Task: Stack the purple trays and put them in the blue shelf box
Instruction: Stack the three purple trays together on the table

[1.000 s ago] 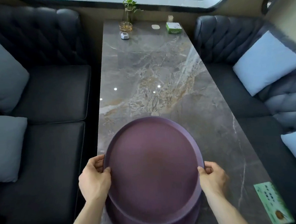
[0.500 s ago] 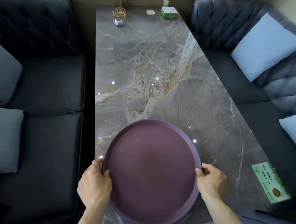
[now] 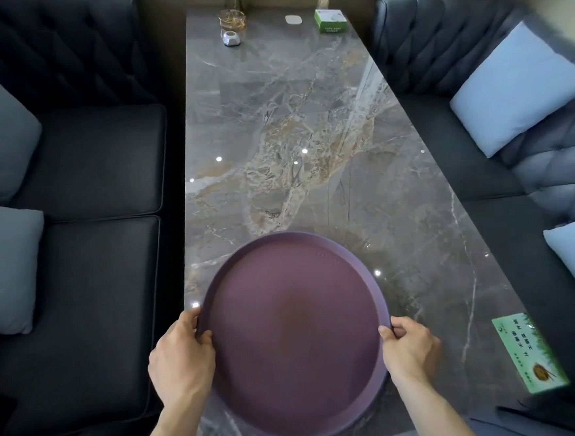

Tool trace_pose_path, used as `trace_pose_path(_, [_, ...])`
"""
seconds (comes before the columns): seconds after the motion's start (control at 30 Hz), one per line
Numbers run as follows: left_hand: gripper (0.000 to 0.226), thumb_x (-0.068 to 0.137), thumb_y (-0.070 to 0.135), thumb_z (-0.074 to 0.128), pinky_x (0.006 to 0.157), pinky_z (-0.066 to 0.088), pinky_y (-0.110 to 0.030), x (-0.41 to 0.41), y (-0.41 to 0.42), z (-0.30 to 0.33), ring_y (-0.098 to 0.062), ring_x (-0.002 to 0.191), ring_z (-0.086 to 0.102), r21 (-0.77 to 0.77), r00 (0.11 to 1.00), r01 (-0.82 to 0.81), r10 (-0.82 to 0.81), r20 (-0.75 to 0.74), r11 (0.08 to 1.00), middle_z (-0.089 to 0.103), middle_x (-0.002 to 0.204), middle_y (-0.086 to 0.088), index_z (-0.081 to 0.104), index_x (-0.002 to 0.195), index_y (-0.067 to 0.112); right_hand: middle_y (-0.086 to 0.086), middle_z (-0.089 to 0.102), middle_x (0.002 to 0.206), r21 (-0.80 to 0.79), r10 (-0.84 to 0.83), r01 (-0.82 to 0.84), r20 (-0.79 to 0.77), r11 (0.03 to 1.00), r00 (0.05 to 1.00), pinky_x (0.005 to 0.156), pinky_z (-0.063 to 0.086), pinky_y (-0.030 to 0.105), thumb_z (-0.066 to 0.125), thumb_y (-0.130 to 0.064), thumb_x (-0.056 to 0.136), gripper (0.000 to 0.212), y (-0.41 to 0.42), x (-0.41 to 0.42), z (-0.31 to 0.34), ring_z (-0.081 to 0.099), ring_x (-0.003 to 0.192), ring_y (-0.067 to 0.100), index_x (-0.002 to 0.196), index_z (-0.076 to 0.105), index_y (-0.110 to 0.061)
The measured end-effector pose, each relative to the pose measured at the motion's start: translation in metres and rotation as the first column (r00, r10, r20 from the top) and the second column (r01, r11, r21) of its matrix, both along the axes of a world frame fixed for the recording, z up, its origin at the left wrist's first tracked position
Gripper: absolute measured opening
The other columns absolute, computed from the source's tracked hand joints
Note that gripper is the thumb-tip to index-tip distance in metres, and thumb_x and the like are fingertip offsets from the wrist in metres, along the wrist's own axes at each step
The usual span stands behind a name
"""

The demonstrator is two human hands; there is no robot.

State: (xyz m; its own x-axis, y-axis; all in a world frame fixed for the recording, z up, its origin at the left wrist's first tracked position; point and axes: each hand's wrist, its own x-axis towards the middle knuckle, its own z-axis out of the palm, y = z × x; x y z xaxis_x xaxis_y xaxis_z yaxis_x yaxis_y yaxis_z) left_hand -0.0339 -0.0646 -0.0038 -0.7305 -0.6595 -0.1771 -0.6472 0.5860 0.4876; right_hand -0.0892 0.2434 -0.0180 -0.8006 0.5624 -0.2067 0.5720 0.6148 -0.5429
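Note:
A round purple tray [image 3: 294,336] with a raised rim lies over the near end of the grey marble table [image 3: 283,133]. My left hand [image 3: 182,359] grips its left rim, thumb on top. My right hand [image 3: 409,347] grips its right rim the same way. I cannot tell whether a second tray sits nested under it; only one rim shows. No blue shelf box is in view.
A green card [image 3: 527,354] lies at the table's near right edge. At the far end stand a glass vase [image 3: 232,17], a small silver object [image 3: 231,38], a white pad [image 3: 293,19] and a green box [image 3: 331,20]. Dark sofas with blue cushions flank the table.
The lower purple tray that showed under the top one a second ago is now hidden. The tray and both hands sit lower and nearer the table's front edge in view.

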Motion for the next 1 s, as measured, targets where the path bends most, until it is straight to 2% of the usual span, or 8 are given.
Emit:
trace_pose_path(0.13, [0.038, 0.079, 0.018, 0.074, 0.075, 0.051, -0.040, -0.001, -0.002, -0.002, -0.029, 0.091, 0.071, 0.005, 1.000, 0.004, -0.004, -0.002, 1.000, 0.077, 0.098, 0.005, 0.067, 0.114, 0.029, 0.011, 0.077, 0.090, -0.010, -0.003, 0.002, -0.012, 1.000, 1.000, 0.082, 0.053, 0.038, 0.078, -0.010, 0.080, 0.016, -0.001, 0.002, -0.001, 0.067, 0.088, 0.034, 0.097, 0.077, -0.009])
trace_pose_path(0.4, [0.035, 0.078, 0.018, 0.075, 0.074, 0.050, -0.038, -0.002, -0.006, -0.004, -0.027, 0.091, 0.070, 0.023, 1.000, 0.010, -0.010, -0.010, 1.000, 0.075, 0.102, 0.007, 0.065, 0.110, 0.028, 0.010, 0.075, 0.086, -0.019, -0.009, 0.009, -0.004, 1.000, 1.000, 0.077, 0.051, 0.034, 0.077, -0.010, 0.081, 0.011, -0.002, 0.002, -0.001, 0.064, 0.083, 0.030, 0.092, 0.076, -0.010])
trace_pose_path(0.6, [0.035, 0.078, 0.020, 0.076, 0.072, 0.047, -0.037, -0.003, -0.013, -0.005, -0.026, 0.089, 0.066, 0.061, 0.999, 0.037, -0.037, 0.000, 0.997, 0.070, 0.106, 0.009, 0.059, 0.107, 0.031, 0.009, 0.074, 0.084, -0.023, -0.018, 0.018, 0.000, 1.000, 1.000, 0.077, 0.053, 0.038, 0.077, -0.010, 0.081, 0.009, -0.001, 0.001, -0.004, 0.065, 0.083, 0.032, 0.089, 0.076, -0.011])
trace_pose_path(0.73, [0.044, 0.077, 0.030, 0.079, 0.075, 0.048, -0.041, -0.003, -0.020, -0.007, -0.034, 0.092, 0.064, 0.087, 0.997, 0.028, -0.035, 0.072, 0.996, 0.061, 0.118, 0.001, 0.056, 0.114, 0.029, 0.008, 0.073, 0.083, -0.018, -0.018, 0.018, 0.001, 1.000, 1.000, 0.076, 0.054, 0.040, 0.077, -0.011, 0.081, 0.008, -0.001, 0.002, -0.005, 0.065, 0.083, 0.032, 0.088, 0.075, -0.013])
trace_pose_path(0.87, [0.048, 0.074, 0.039, 0.081, 0.081, 0.049, -0.042, -0.005, -0.030, -0.010, -0.030, 0.099, 0.064, 0.173, 0.990, 0.000, -0.024, 0.137, 0.985, 0.063, 0.117, 0.001, 0.059, 0.115, 0.028, 0.006, 0.073, 0.084, -0.019, -0.028, 0.028, 0.005, 0.999, 1.000, 0.075, 0.054, 0.039, 0.076, -0.012, 0.082, 0.009, -0.001, 0.002, -0.007, 0.065, 0.083, 0.031, 0.091, 0.074, -0.015])
trace_pose_path(1.0, [0.044, 0.081, 0.033, 0.076, 0.082, 0.048, -0.040, -0.007, -0.024, -0.010, -0.033, 0.101, 0.064, 0.185, 0.984, 0.003, -0.035, 0.173, 0.983, 0.059, 0.118, -0.003, 0.063, 0.122, 0.025, 0.005, 0.070, 0.085, -0.057, -0.039, 0.040, 0.014, 0.998, 0.999, 0.085, 0.054, 0.045, 0.073, -0.011, 0.084, 0.016, -0.003, 0.004, -0.007, 0.066, 0.088, 0.033, 0.099, 0.071, -0.013])
